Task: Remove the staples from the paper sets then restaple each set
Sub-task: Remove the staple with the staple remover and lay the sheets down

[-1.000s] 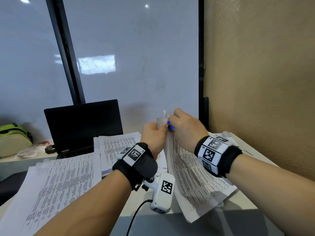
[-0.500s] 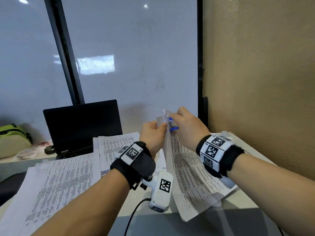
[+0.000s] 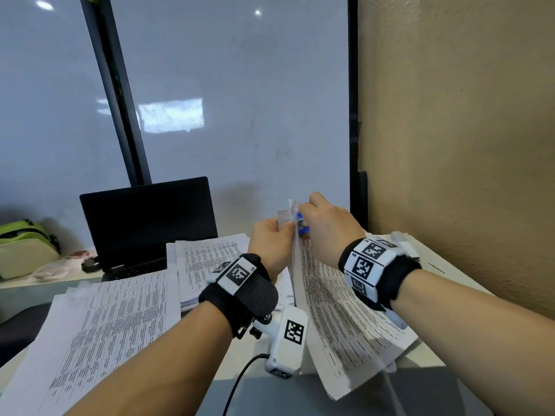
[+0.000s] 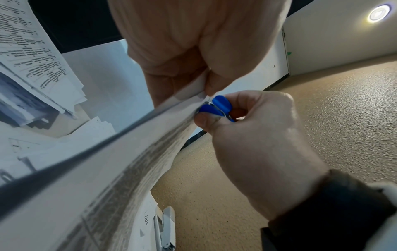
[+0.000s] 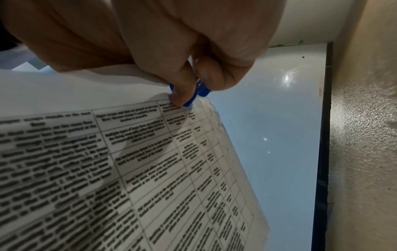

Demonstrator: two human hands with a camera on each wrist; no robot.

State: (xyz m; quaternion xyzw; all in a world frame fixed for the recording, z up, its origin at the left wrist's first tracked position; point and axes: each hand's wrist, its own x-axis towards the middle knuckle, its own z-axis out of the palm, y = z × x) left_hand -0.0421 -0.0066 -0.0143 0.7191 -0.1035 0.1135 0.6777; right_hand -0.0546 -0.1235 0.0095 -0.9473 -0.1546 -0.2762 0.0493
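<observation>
Paper set (image 3: 339, 301): lifted off the desk at about 1 o'clock from the laptop (image 3: 144, 223), top corner raised for staple access.
Left hand (image 3: 270, 241): fingers pinch that corner, steadying it.
Right hand (image 3: 327, 226): fingers clamped on blue staple remover (image 4: 214, 107), biting the corner.
Stapler (image 4: 165, 225): below, apparently waiting for restapling.

A pale glossy panel (image 3: 240, 115) with a dark post (image 3: 117, 94) meets a tan textured wall (image 3: 450, 130).

The staple itself is hidden where the blue remover (image 4: 216, 108) meets the paper set (image 3: 345, 313), whose print blurs in both wrist views, and the right hand (image 5: 150, 42) covers most of the remover.
</observation>
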